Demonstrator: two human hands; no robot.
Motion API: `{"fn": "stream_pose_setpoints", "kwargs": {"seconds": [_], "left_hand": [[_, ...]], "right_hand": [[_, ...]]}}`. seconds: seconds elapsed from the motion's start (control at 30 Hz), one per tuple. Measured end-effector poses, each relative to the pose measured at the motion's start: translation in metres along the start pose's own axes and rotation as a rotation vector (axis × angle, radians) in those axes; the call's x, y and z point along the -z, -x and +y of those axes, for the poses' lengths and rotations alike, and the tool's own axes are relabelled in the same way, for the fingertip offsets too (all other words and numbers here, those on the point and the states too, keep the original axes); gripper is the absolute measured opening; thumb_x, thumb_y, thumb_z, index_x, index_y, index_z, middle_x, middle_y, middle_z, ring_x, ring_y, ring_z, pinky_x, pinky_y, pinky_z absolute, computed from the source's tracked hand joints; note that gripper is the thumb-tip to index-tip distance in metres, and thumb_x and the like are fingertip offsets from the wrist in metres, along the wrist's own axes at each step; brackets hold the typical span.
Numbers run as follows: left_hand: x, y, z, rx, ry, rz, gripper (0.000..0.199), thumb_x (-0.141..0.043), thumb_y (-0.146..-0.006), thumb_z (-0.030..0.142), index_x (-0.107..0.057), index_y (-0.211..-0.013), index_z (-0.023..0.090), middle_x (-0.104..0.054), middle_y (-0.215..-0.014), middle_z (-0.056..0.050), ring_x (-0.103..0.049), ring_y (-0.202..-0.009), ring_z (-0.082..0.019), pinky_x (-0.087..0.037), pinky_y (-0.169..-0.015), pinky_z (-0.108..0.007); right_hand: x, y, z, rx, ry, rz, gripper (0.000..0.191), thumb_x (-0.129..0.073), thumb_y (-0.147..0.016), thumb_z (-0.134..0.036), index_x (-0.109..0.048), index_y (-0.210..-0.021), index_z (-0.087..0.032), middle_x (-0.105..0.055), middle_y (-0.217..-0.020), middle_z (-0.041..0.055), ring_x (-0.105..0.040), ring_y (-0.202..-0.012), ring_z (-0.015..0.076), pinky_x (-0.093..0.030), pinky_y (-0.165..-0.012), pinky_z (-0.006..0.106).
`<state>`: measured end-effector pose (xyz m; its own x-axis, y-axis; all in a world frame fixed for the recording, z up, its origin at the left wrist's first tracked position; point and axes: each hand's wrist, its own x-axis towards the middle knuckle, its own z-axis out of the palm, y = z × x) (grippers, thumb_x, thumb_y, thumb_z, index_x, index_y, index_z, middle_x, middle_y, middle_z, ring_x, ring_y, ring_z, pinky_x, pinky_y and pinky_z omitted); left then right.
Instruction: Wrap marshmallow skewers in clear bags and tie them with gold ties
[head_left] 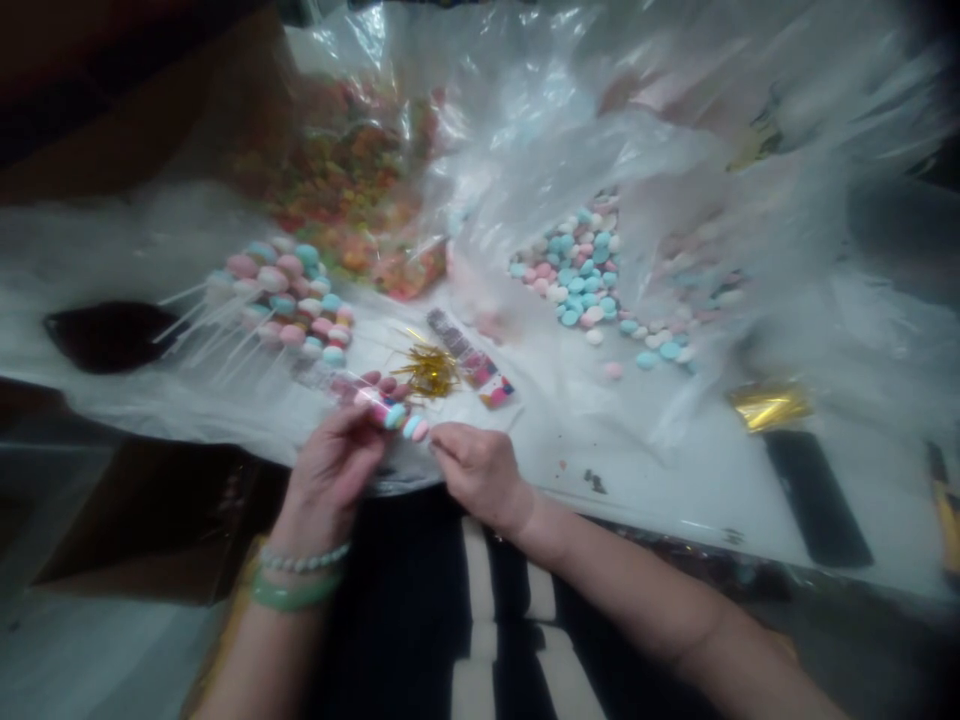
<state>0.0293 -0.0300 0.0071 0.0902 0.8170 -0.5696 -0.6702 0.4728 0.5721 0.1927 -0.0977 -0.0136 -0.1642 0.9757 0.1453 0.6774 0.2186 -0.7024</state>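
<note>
My left hand (345,455) is closed around a printed clear plastic sleeve (371,400), near the front edge of the table. Pink and blue candies of a candy skewer (405,421) show partly inside the sleeve and partly sticking out toward the right. At that right end, my right hand (480,470) pinches the skewer beside the last pink candy; its fingertips hide the stick. Just beyond the hands lie a bunch of gold twist ties (431,372) and more printed sleeves (472,360). A pile of finished-looking candy skewers (285,300) with white sticks lies to the left.
Loose pink, blue and white candies (581,270) spill from a clear bag at the back. Behind the skewers sits a bag of orange and green gummies (360,200). At right are a gold packet (771,405) and a dark phone-like slab (817,500); an open cardboard box (150,520) stands below left.
</note>
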Motion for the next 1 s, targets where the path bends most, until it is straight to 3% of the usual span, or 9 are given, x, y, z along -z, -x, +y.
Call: {"fn": "stream_pose_setpoints", "kwargs": {"seconds": [0.1, 0.27, 0.37, 0.5, 0.63, 0.77, 0.87, 1.0], "left_hand": [[-0.001, 0.001, -0.002, -0.018, 0.003, 0.005, 0.009, -0.065, -0.089, 0.016, -0.069, -0.096, 0.012, -0.074, -0.095, -0.01, -0.071, -0.095, -0.025, -0.059, -0.085, -0.039], [-0.001, -0.002, -0.01, -0.047, -0.044, -0.031, 0.017, -0.067, -0.091, 0.029, -0.069, -0.091, 0.012, -0.073, -0.094, -0.009, -0.071, -0.094, -0.025, -0.059, -0.085, -0.039], [0.0, -0.003, -0.015, -0.044, -0.035, -0.059, 0.022, -0.065, -0.092, 0.034, -0.069, -0.091, 0.013, -0.073, -0.096, -0.01, -0.07, -0.095, -0.025, -0.059, -0.084, -0.039], [0.003, -0.003, -0.023, -0.013, -0.032, -0.123, 0.023, -0.072, -0.086, 0.035, -0.07, -0.089, 0.012, -0.072, -0.092, -0.009, -0.07, -0.091, -0.024, -0.059, -0.084, -0.037], [0.005, -0.002, -0.033, 0.054, -0.029, -0.165, 0.024, -0.072, -0.087, 0.035, -0.071, -0.088, 0.011, -0.07, -0.087, -0.008, -0.067, -0.084, -0.018, -0.058, -0.081, -0.03], [0.002, -0.001, -0.039, 0.095, -0.047, -0.138, 0.026, -0.07, -0.089, 0.038, -0.071, -0.09, 0.012, -0.071, -0.088, -0.008, -0.067, -0.081, -0.017, -0.057, -0.075, -0.027], [-0.001, 0.0, -0.036, 0.101, -0.058, -0.141, 0.027, -0.071, -0.088, 0.038, -0.071, -0.092, 0.012, -0.072, -0.089, -0.009, -0.068, -0.082, -0.018, -0.058, -0.075, -0.029], [-0.001, -0.002, -0.031, 0.035, -0.058, -0.131, 0.032, -0.074, -0.084, 0.042, -0.07, -0.098, 0.012, -0.073, -0.094, -0.011, -0.07, -0.091, -0.023, -0.059, -0.083, -0.036]], "right_hand": [[-0.002, 0.0, 0.002, 0.023, 0.067, 0.017, 0.017, -0.052, -0.092, -0.014, -0.068, -0.091, -0.02, -0.074, -0.085, 0.0024, -0.066, -0.08, 0.0148, -0.042, -0.072, 0.023], [-0.005, 0.003, 0.001, 0.123, 0.171, 0.034, 0.019, -0.051, -0.089, -0.012, -0.069, -0.091, -0.019, -0.072, -0.078, 0.003, -0.063, -0.07, 0.0153, -0.039, -0.064, 0.025], [-0.006, 0.004, -0.001, 0.107, 0.105, 0.017, 0.021, -0.05, -0.089, -0.013, -0.07, -0.094, -0.018, -0.073, -0.08, 0.0045, -0.063, -0.071, 0.0157, -0.04, -0.066, 0.026], [-0.005, -0.003, 0.001, -0.168, -0.263, 0.005, 0.018, -0.054, -0.086, -0.016, -0.071, -0.089, -0.021, -0.073, -0.083, 0.0009, -0.064, -0.078, 0.0152, -0.043, -0.073, 0.025], [-0.004, -0.012, 0.0, -0.434, -0.693, -0.037, 0.009, -0.058, -0.077, -0.021, -0.066, -0.072, -0.021, -0.056, -0.06, -0.0055, -0.05, -0.058, 0.0111, -0.039, -0.061, 0.023], [-0.005, -0.016, -0.004, -0.597, -0.975, -0.119, 0.01, -0.059, -0.072, -0.026, -0.065, -0.076, -0.02, -0.046, -0.051, -0.0085, -0.04, -0.048, 0.0094, -0.033, -0.052, 0.022], [-0.005, -0.015, -0.003, -0.595, -0.946, -0.094, 0.009, -0.059, -0.073, -0.026, -0.065, -0.075, -0.019, -0.046, -0.051, -0.0081, -0.042, -0.05, 0.0098, -0.033, -0.053, 0.022], [-0.005, -0.012, -0.001, -0.415, -0.675, -0.025, 0.01, -0.06, -0.077, -0.023, -0.069, -0.073, -0.021, -0.061, -0.065, -0.0042, -0.054, -0.065, 0.0128, -0.04, -0.065, 0.024]]}}
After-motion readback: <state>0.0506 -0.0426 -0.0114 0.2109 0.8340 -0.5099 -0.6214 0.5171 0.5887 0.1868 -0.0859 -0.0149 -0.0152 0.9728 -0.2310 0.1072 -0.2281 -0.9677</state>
